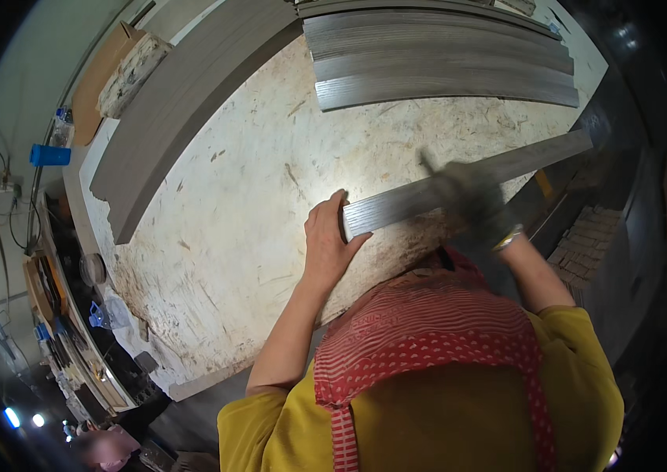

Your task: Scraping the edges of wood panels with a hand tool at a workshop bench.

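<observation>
A long grey wood-grain strip (pixel 392 206) lies slantwise over the near edge of the worktable, its far end jutting out to the right. My left hand (pixel 327 242) is bare and grips the strip's left end, thumb along the near side and fingers at the far side. Over the middle of the strip is my right hand (pixel 475 200), in a dark glove with a yellowish cuff. Motion smears its fingers, and a thin dark shape points up from them; I cannot make out whether it is a finger or a tool.
Grey wood-grain boards (pixel 439 59) lie side by side at the back of the pale, scuffed worktable (pixel 247 197). A thick stack of long grey strips (pixel 192 118) runs along the left. Beyond it stand a blue cup (pixel 50 155) and a cardboard piece (pixel 101 79). Wooden blocks (pixel 585 244) are stacked lower right.
</observation>
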`<state>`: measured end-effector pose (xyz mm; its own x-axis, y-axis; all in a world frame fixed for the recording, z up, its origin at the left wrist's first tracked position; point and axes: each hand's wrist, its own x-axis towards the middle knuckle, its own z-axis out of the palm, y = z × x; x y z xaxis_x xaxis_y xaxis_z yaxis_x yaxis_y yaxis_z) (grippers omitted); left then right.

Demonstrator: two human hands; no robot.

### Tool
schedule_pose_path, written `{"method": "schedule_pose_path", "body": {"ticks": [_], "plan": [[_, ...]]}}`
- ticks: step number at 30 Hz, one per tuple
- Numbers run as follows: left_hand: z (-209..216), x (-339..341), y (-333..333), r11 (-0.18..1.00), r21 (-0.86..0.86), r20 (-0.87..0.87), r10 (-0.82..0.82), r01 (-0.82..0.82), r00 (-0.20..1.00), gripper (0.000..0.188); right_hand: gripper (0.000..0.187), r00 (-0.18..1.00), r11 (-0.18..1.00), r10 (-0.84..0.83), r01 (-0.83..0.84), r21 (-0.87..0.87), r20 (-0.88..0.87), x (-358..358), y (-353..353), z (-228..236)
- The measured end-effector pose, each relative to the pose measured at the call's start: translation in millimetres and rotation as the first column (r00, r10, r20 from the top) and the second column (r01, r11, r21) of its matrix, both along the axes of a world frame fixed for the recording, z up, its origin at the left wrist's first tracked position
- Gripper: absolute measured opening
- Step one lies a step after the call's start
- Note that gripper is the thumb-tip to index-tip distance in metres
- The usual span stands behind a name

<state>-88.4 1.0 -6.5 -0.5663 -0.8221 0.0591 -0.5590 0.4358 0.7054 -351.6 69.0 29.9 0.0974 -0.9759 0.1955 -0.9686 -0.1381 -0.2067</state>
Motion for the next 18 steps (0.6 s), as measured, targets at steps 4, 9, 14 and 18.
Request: {"method": "schedule_pose_path", "body": {"ticks": [4, 9, 14, 18], "plan": [[-5.7, 4.2, 10.1, 0.999, 0.005, -0.092, 0.032, -0.031, 0.995, 0.094, 0.013, 0.983, 0.961, 0.18, -0.185, 0.204, 0.043, 73.1, 7.0, -16.4], [-3.7, 10.8, 18.4, 1.0, -0.001, -0.072, 0.024, -0.024, 0.997, 0.085, 0.018, 0.903, 0.822, -0.428, 0.399, 0.406, -0.021, -25.3, 18.4, -5.9], [-1.4, 9.4, 10.8, 0.993, -0.086, 0.051, -0.08, 0.084, 0.996, 0.058, 0.018, 0.981, 0.991, 0.116, -0.123, 0.042, 0.153, 59.8, 15.9, -17.6], [3.2, 49.4, 12.3, 0.996, -0.072, 0.133, -0.037, 0.047, 0.99, 0.063, 0.024, 0.917, 0.934, -0.313, 0.344, 0.096, -0.246, -54.7, 49.7, -58.9]]}}
